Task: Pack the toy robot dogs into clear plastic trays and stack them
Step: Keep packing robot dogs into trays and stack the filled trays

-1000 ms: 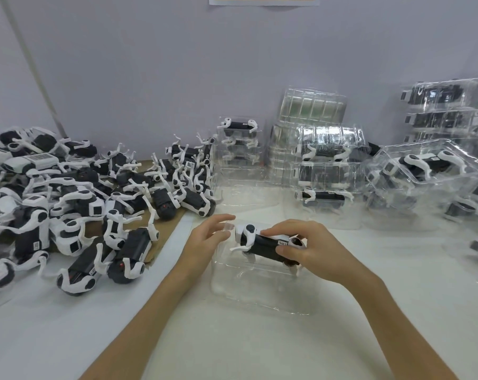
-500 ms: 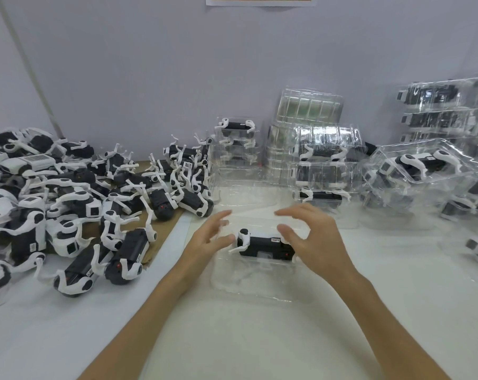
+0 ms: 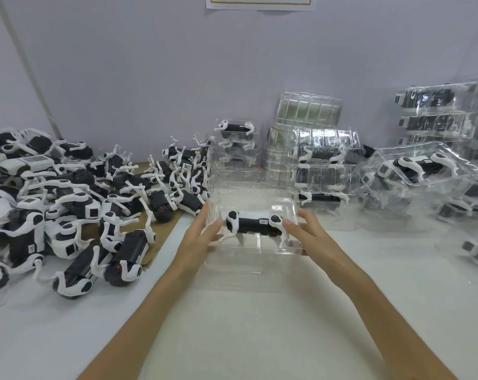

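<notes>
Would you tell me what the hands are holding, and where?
The clear tray with a toy dog inside: the left hand grips its left end, the right hand its right end.

Centre: clear tray [image 3: 255,259] with one toy robot dog [image 3: 253,222] lying lengthwise inside. The left hand [image 3: 200,237] holds the tray's 9 o'clock end, the right hand [image 3: 312,237] its 3 o'clock end. On the worktop [image 3: 259,325], loose dogs [image 3: 67,204] heaped at 9 o'clock; packed tray stacks [image 3: 325,171] at 1 to 3 o'clock.
</notes>
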A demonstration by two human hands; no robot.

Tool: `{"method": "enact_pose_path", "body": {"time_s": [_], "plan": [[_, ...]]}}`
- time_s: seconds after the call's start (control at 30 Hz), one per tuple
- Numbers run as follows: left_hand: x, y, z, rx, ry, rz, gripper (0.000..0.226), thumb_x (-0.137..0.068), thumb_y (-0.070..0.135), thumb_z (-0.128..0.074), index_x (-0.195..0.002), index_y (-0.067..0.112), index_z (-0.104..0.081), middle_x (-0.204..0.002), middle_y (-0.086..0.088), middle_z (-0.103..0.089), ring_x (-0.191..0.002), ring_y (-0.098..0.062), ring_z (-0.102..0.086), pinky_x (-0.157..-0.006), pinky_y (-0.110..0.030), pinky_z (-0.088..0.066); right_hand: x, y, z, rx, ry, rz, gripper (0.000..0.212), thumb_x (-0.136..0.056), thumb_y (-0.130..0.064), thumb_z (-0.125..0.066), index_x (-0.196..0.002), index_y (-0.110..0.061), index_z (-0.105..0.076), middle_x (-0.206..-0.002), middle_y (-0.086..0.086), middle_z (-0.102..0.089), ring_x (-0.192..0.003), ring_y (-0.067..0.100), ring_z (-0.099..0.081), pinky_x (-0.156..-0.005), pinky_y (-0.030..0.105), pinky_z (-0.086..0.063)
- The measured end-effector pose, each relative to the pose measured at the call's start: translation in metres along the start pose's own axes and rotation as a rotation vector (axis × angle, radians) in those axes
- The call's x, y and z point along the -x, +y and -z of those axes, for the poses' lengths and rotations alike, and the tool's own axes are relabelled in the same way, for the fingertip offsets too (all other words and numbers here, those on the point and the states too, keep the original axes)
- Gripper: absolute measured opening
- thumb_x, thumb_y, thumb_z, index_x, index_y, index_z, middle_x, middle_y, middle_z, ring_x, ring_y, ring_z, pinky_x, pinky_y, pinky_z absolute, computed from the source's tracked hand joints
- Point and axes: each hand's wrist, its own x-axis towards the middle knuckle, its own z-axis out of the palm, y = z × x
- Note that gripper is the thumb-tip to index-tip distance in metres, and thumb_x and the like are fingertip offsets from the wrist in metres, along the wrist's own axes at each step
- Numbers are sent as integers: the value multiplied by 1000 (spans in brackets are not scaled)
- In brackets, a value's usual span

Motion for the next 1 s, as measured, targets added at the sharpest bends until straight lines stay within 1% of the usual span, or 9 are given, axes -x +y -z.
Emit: {"method": "enact_pose_path", "body": {"time_s": [0.13, 0.33, 0.43, 0.5, 0.6, 0.7, 0.8, 0.87, 1.0], "plan": [[3, -1, -1, 4, -47, -16, 93, -76, 43, -74, -151, 51, -21, -155, 12, -36, -117, -2, -59, -99, -25, -50, -1, 3, 0, 6, 50, 71, 44, -88, -55, -64, -125, -45, -43, -116, -10, -61, -87, 10, -70, -83, 30, -53], [0, -2, -6, -36, 1, -77, 93, -83, 29, -77, -154, 48, -19, -154, 17, -34, -89, 10, -64, -84, -23, -53, -3, 5, 1, 125, 172, 93, 60, -86, -56, -67, -136, -34, -41, -120, -10, -55, -99, 15, -64, -72, 22, -42], [1, -1, -6, 13, -24, -21, 92, -83, 30, -80, -152, 48, -23, -154, 9, -39, -114, -2, -62, -94, -41, -55, -3, 5, -3, 185, 210, 110, 52, -88, -47, -68, -126, -25, -40, -128, -7, -51, -109, 17, -60, -79, 27, -44], [1, 0, -6, 23, -53, 16, 96, -75, 36, -83, -151, 48, -26, -151, 3, -43, -129, -19, -55, -92, -36, -54, 3, -2, -4, 294, 273, 267, 50, -85, -42, -74, -115, -25, -38, -125, -10, -45, -117, 16, -51, -91, 31, -41], [1, 1, -9, 10, -106, 20, 107, -66, 43, -87, -152, 48, -24, -141, 3, -49, -130, -5, -50, -78, -16, -48, 11, -18, -6, 542, 77, 498, 58, -68, -61, -74, -105, -36, -37, -150, -9, -33, -136, 3, -25, -114, 41, -22], [7, 1, -7, -13, -152, 23, 93, -70, 47, -72, -151, 48, -25, -131, 11, -54, -113, 10, -56, -80, -11, -46, 11, -25, -7, 915, -122, 471, 66, -60, -73, -71, -102, -37, -36, -166, -5, -8, -152, 8, 7, -122, 46, 4], [-3, 4, -12, -51, -170, 53, 70, -84, 54, -66, -147, 46, -36, -126, 26, -60, -122, 3, -53, -100, -23, -41, 15, -30, 5, 974, -154, 420, 64, -62, -67, -78, -102, -34, -40, -149, -7, -34, -137, 10, -22, -120, 38, -7], [-9, 7, -18, -11, -175, 180, 52, -98, 52, -47, -146, 32, -43, -131, 15, -60, -121, -8, -57, -98, -26, -41, 21, -36, 18, 967, -189, 403, 61, -61, -64, -80, -99, -37, -41, -123, -15, -42, -111, 9, -35, -105, 33, -27], [-4, 0, -16, -110, -257, 106, 46, -99, 57, -27, -135, 43, -52, -135, 8, -61, -123, -5, -57, -97, -21, -38, 37, -46, 56, 870, -256, 263, 53, -57, -64, -74, -96, -40, -48, -115, -18, -51, -103, 5, -49, -81, 25, -40]]}}
